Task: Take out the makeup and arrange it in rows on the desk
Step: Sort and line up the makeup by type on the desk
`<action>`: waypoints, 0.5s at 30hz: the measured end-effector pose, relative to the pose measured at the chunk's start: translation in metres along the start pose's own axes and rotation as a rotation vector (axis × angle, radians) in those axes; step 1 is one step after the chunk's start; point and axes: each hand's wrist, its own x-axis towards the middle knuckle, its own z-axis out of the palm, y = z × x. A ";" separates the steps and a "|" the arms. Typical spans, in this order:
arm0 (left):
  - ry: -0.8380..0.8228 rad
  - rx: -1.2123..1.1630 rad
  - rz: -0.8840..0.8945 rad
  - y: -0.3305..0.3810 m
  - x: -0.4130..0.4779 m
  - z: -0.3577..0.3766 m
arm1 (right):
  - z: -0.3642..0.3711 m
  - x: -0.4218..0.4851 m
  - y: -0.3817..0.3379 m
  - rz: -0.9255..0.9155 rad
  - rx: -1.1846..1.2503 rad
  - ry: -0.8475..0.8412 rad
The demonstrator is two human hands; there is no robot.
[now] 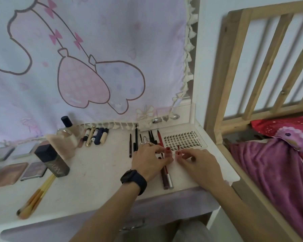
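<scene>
On the white desk (94,172) my left hand (150,160), with a dark watch on the wrist, curls its fingers over the upper end of a dark red lip tube (165,179) with a silver cap. Close to the right, my right hand (198,162) pinches a small reddish stick (178,147) at its fingertips. Just behind the hands lie a row of thin dark pencils and liners (151,137) and a clear tray of false lashes (184,138). What lies under my palms is hidden.
Small tubes (96,136) lie in a row at the back. To the left stand a dark-capped foundation bottle (53,160) and a glass bottle (68,127); palettes (7,173) and brushes (35,198) lie nearby. A patterned cloth hangs behind; a wooden bed rail (217,102) borders the right.
</scene>
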 end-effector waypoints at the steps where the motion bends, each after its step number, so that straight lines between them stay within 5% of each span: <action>1: -0.003 -0.002 -0.003 0.000 0.000 0.000 | 0.001 0.000 0.000 -0.002 -0.002 0.007; 15: -0.011 0.000 0.001 0.000 0.002 0.003 | 0.015 0.000 -0.001 -0.017 -0.068 0.037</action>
